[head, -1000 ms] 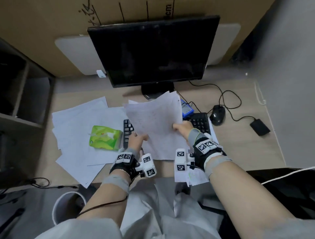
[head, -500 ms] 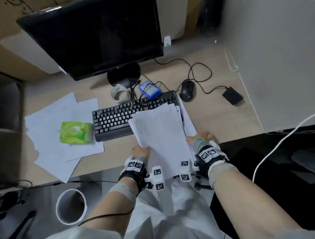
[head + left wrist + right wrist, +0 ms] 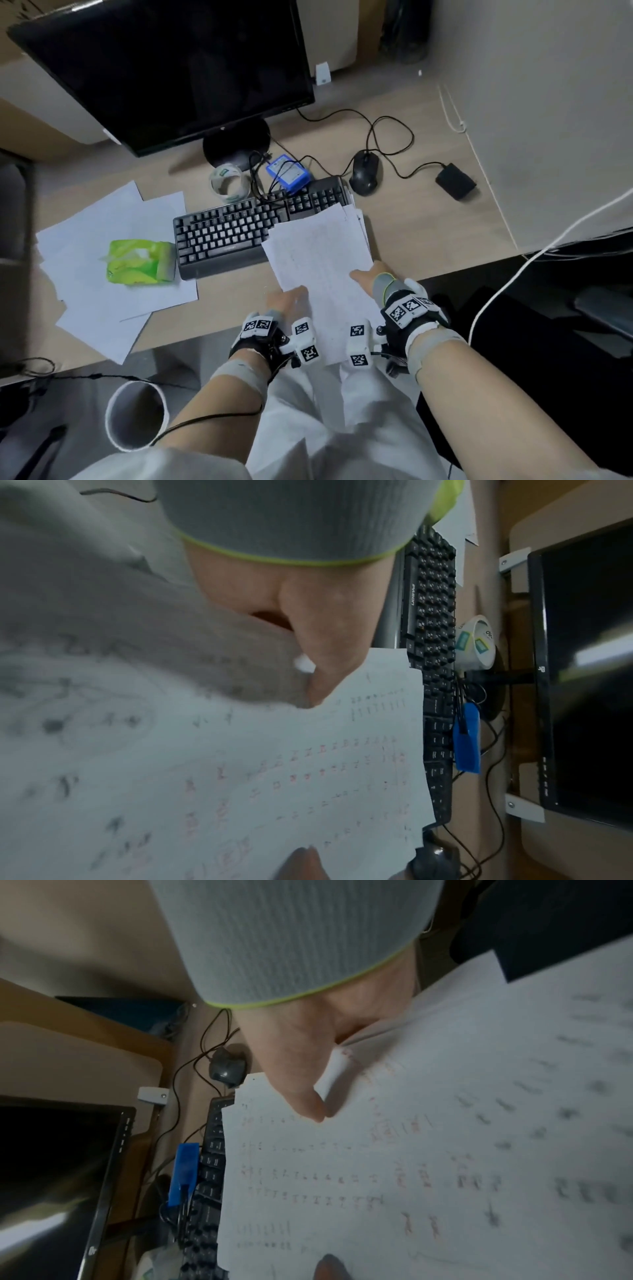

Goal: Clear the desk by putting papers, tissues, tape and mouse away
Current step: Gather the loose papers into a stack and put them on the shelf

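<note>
Held papers: sheaf of printed sheets [image 3: 322,260], both hands on it, at the desk's near edge; far corner overlaps the right end of the keyboard [image 3: 239,229], near end juts past the edge over the lap.
Left hand: [image 3: 286,299] at the sheaf's near-left edge, thumb on top, pinching the sheets; left wrist view shows the thumb [image 3: 325,653] pressed down on the printed page, fingers beneath hidden.
Right hand: [image 3: 368,277] on the right edge, thumb across the top sheet, clamping the stack; right wrist view shows several layers fanned under the thumb [image 3: 294,1080].
Forearms: both reach forward from the lap, wrists level with the desk edge.
Loose papers: a second spread [image 3: 102,267] lies flat at the desk's left, corners overhanging the edge.
Tissues: green pack [image 3: 140,262] sits on that spread, just beside the keyboard's left end.
Tape: clear roll [image 3: 229,181] behind the keyboard, near the monitor [image 3: 171,68] stand.
Mouse: black, wired [image 3: 364,171], beyond the keyboard's right end.
Blue box: [image 3: 289,173] touching the keyboard's back edge, cables over it.
Bin: round white-rimmed bin [image 3: 137,414] on the floor below the desk's left part; contents not discernible.
</note>
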`<state>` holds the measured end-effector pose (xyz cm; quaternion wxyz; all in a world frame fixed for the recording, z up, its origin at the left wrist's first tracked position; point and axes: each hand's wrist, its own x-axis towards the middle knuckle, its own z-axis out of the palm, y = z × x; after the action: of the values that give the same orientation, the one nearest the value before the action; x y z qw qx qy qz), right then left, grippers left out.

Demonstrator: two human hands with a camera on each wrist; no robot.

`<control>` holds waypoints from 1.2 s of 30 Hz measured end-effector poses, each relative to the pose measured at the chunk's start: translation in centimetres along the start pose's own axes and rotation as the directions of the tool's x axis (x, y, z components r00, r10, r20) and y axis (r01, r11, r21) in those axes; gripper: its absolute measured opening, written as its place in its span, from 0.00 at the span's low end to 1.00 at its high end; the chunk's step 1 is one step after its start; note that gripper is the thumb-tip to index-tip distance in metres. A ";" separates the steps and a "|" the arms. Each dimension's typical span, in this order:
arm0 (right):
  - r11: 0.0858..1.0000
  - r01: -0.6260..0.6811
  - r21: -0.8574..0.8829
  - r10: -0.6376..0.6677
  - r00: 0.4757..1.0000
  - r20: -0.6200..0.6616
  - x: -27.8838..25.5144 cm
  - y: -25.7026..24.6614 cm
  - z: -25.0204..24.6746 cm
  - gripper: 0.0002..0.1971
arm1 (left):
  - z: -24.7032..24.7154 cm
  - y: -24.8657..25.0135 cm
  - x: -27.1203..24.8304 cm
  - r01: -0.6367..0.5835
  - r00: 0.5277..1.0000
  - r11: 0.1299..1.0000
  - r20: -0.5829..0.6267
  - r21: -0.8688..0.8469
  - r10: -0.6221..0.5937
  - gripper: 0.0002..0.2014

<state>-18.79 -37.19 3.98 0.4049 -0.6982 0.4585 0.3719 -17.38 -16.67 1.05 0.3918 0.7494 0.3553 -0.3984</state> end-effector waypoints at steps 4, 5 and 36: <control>0.995 0.023 0.096 -0.021 0.999 -0.027 -0.7 0.3 -0.4 0.40 | 0.1 0.6 -2.8 -0.061 0.998 0.978 0.016 -0.200 0.066 0.17; 0.990 0.055 0.126 -0.053 0.998 -0.019 -0.7 0.6 -0.8 0.37 | 0.2 0.8 -2.9 -0.079 0.997 0.973 -0.001 -0.215 0.081 0.15; 0.749 0.586 0.310 -0.439 0.789 -0.430 -8.9 -3.3 -9.3 0.14 | -1.5 11.7 -10.2 -0.442 0.890 0.768 -0.121 -0.463 0.440 0.12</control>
<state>-17.04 -41.81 16.30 0.5526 -0.7434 0.3767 0.0121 -11.43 -22.78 14.12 0.6459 0.6923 0.2577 -0.1928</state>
